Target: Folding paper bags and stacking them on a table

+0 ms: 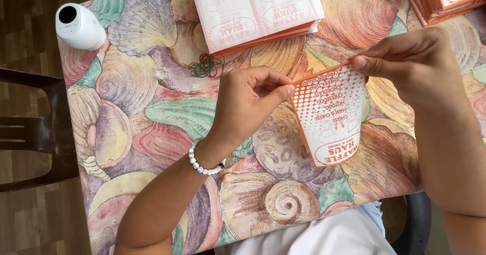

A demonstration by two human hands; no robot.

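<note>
We held one orange-and-white paper bag above the shell-patterned table, our left hand pinching its left corner and our right hand pinching its right. Farther off lay two bag stacks, some rubber bands, and one white device far left.
</note>
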